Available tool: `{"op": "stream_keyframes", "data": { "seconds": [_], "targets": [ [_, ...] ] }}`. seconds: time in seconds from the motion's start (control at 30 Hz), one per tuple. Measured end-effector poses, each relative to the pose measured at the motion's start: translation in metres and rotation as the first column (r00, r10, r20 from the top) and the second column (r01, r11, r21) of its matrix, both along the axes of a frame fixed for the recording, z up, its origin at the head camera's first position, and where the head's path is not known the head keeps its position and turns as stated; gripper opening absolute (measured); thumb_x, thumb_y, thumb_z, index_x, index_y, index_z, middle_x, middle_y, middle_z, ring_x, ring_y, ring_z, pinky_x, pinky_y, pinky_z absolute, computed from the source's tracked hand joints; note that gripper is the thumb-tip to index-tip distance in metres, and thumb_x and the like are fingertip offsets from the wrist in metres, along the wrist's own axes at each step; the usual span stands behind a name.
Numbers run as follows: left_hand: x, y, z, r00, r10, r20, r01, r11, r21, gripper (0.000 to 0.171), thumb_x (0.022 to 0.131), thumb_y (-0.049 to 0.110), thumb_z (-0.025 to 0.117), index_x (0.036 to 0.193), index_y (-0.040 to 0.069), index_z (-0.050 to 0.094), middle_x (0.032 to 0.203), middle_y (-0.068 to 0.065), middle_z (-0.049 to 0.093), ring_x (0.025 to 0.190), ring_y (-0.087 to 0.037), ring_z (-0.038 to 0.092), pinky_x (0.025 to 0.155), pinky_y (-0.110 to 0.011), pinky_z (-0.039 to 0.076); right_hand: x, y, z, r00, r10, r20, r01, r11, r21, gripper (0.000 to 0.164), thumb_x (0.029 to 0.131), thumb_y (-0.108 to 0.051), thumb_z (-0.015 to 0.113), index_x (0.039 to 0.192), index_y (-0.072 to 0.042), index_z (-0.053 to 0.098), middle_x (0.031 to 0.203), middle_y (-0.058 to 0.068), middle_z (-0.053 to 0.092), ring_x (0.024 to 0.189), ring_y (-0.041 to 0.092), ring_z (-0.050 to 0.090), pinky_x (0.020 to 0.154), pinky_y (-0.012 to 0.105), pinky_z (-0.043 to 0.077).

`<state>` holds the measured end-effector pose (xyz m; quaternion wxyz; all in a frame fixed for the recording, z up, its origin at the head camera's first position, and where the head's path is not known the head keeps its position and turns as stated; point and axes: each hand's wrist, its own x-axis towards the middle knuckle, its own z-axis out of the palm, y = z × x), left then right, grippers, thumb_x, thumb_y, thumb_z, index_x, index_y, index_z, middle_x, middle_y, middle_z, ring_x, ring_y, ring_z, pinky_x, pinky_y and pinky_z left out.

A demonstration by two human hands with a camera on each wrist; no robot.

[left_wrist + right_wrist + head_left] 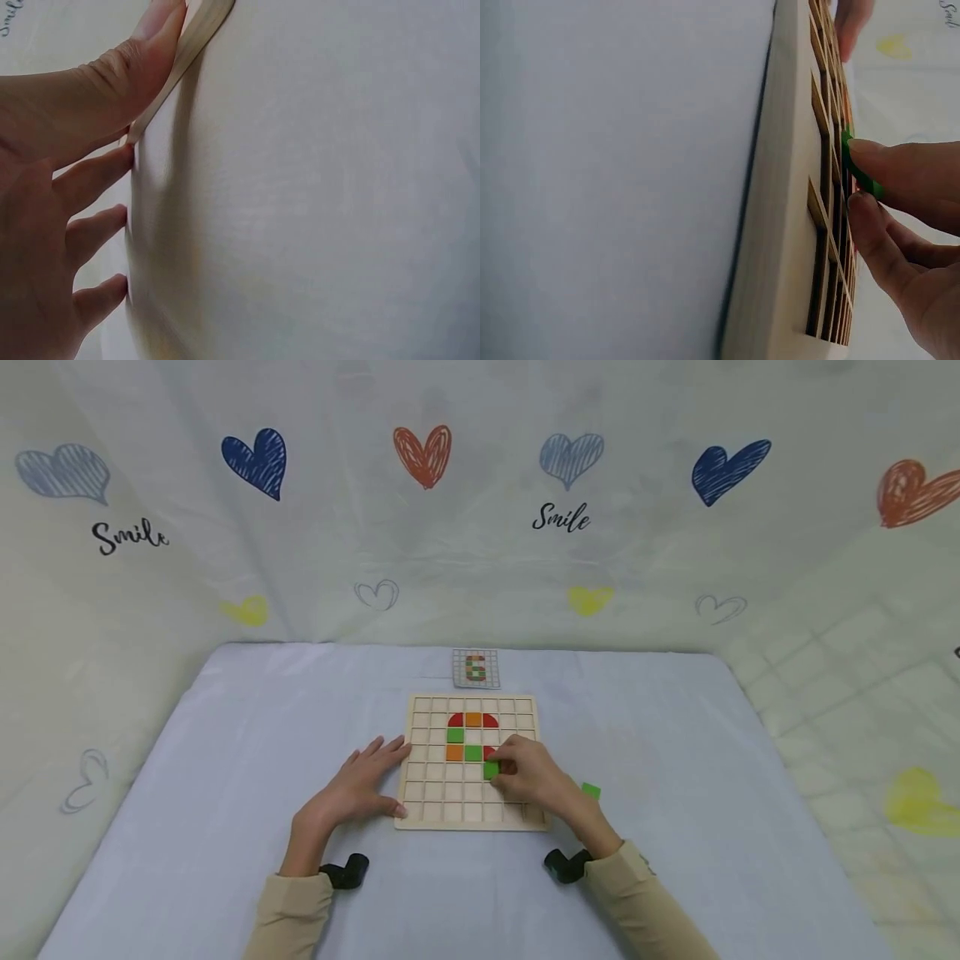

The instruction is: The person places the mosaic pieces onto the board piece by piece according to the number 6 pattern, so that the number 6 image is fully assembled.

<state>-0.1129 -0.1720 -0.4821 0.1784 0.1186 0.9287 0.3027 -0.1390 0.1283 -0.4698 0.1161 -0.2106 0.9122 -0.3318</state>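
Note:
Between thumb and fingers my right hand (pixel 531 774) pinches a green square tile (pixel 491 771) at a cell of the wooden grid board (pixel 453 814). The right wrist view shows that green tile (pixel 864 176) tilted against the grid ridges. Spread along the board's left edge, my left hand (pixel 358 787) touches it with thumb and fingertips. Set in the grid are red rounded tiles, orange tiles and green tiles, such as the orange tile (pixel 473 720) at the top and the green tile (pixel 455 736) below left. My right fingers partly cover one red tile (pixel 489 752).
A small pattern card (pixel 476 669) with a coloured figure lies behind the board. One loose green tile (pixel 591 791) lies on the white cloth (pixel 675 760), beside my right forearm. Black wrist devices (pixel 348 871) sit at both cuffs.

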Motion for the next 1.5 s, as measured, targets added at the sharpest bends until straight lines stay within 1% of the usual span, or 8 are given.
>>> {"op": "stream_keyframes", "data": {
  "seconds": [0.1, 0.27, 0.7, 0.93, 1.17, 1.27, 1.37, 1.5],
  "targets": [
    [-0.001, 0.002, 0.000, 1.000, -0.004, 0.002, 0.004, 1.000, 0.004, 0.101, 0.073, 0.023, 0.092, 0.159, 0.010, 0.040, 0.170, -0.010, 0.028, 0.159, -0.041, 0.011, 0.127, -0.064, 0.007, 0.000, -0.001, 0.000, 0.999, 0.017, -0.031, -0.016, 0.999, 0.039, 0.031, 0.084, 0.000, 0.081, 0.115, 0.002, 0.077, 0.096, 0.007, 0.063, 0.078, 0.014, 0.052, 0.064, 0.019, 0.045],
    [-0.001, 0.002, -0.001, 1.000, 0.001, 0.011, -0.001, 1.000, -0.007, 0.102, 0.073, 0.022, 0.092, 0.159, 0.011, 0.039, 0.170, -0.008, 0.027, 0.159, -0.040, 0.010, 0.127, -0.063, 0.007, 0.003, -0.002, -0.002, 0.997, 0.029, -0.071, -0.025, 0.998, 0.058, 0.032, 0.083, 0.001, 0.081, 0.115, 0.002, 0.076, 0.098, 0.007, 0.061, 0.080, 0.014, 0.052, 0.065, 0.019, 0.045],
    [0.000, 0.000, 0.001, 1.000, -0.013, -0.011, 0.013, 1.000, -0.007, 0.103, 0.072, 0.026, 0.093, 0.159, 0.009, 0.040, 0.169, -0.010, 0.029, 0.159, -0.042, 0.012, 0.127, -0.065, 0.008, 0.011, 0.003, 0.002, 0.992, 0.044, -0.117, -0.043, 0.999, 0.011, 0.030, 0.084, 0.005, 0.078, 0.114, 0.001, 0.075, 0.104, 0.011, 0.064, 0.087, 0.021, 0.063, 0.072, 0.021, 0.054],
    [0.001, 0.000, 0.002, 1.000, -0.010, -0.002, 0.010, 1.000, -0.001, 0.103, 0.072, 0.026, 0.092, 0.159, 0.010, 0.039, 0.170, -0.010, 0.028, 0.159, -0.041, 0.011, 0.127, -0.064, 0.007, 0.015, 0.015, 0.006, 0.987, 0.042, -0.156, -0.042, 0.999, 0.003, 0.029, 0.083, 0.006, 0.076, 0.111, 0.001, 0.076, 0.102, 0.012, 0.067, 0.086, 0.021, 0.062, 0.073, 0.024, 0.055],
    [0.000, 0.001, 0.001, 1.000, -0.020, -0.009, 0.020, 1.000, -0.009, 0.103, 0.073, 0.027, 0.092, 0.159, 0.009, 0.039, 0.170, -0.010, 0.028, 0.159, -0.042, 0.012, 0.127, -0.065, 0.008, 0.015, 0.035, 0.002, 0.973, 0.109, -0.204, -0.117, 0.993, -0.025, 0.026, 0.085, 0.003, 0.077, 0.111, 0.000, 0.075, 0.101, 0.010, 0.070, 0.086, 0.022, 0.066, 0.073, 0.026, 0.059],
    [-0.001, 0.001, 0.001, 1.000, -0.016, -0.005, 0.016, 1.000, -0.008, 0.103, 0.073, 0.026, 0.092, 0.159, 0.010, 0.039, 0.170, -0.010, 0.028, 0.159, -0.042, 0.012, 0.127, -0.064, 0.007, 0.016, 0.045, -0.001, 0.969, 0.117, -0.219, -0.132, 0.990, -0.055, 0.025, 0.085, 0.003, 0.078, 0.110, 0.000, 0.074, 0.102, 0.010, 0.071, 0.085, 0.023, 0.067, 0.074, 0.030, 0.061],
    [-0.001, 0.001, 0.000, 1.000, -0.019, -0.005, 0.019, 1.000, -0.016, 0.102, 0.073, 0.026, 0.092, 0.159, 0.010, 0.039, 0.170, -0.010, 0.028, 0.159, -0.042, 0.012, 0.127, -0.065, 0.007, 0.019, 0.055, -0.003, 0.973, 0.094, -0.209, -0.112, 0.991, -0.076, 0.026, 0.085, 0.004, 0.077, 0.110, -0.001, 0.074, 0.104, 0.010, 0.072, 0.086, 0.023, 0.068, 0.076, 0.032, 0.062],
    [-0.001, 0.001, -0.001, 1.000, -0.019, -0.005, 0.019, 1.000, -0.024, 0.102, 0.074, 0.026, 0.092, 0.160, 0.010, 0.038, 0.170, -0.009, 0.027, 0.159, -0.041, 0.011, 0.127, -0.065, 0.007, 0.023, 0.065, -0.003, 0.985, 0.037, -0.167, -0.045, 0.998, -0.046, 0.028, 0.085, 0.002, 0.077, 0.112, -0.004, 0.074, 0.106, 0.007, 0.072, 0.090, 0.021, 0.067, 0.078, 0.033, 0.061]
  ]
}}
